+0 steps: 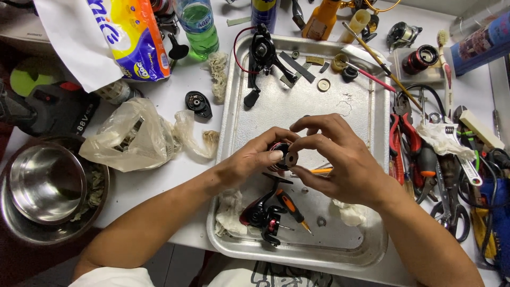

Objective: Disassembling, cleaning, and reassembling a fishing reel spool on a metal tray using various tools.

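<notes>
You hold the small red-black reel part [280,155] in your left hand [249,162] over the metal tray [366,106]; your right hand [334,154] pinches a grey washer [290,159] against it, so the fitting step seems in hand, needing careful alignment

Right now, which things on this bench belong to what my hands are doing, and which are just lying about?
In use: left hand, right hand, reel spool, washer, metal tray.

Lying about: steel bowl, green bottle, red pliers, plastic bag.
</notes>
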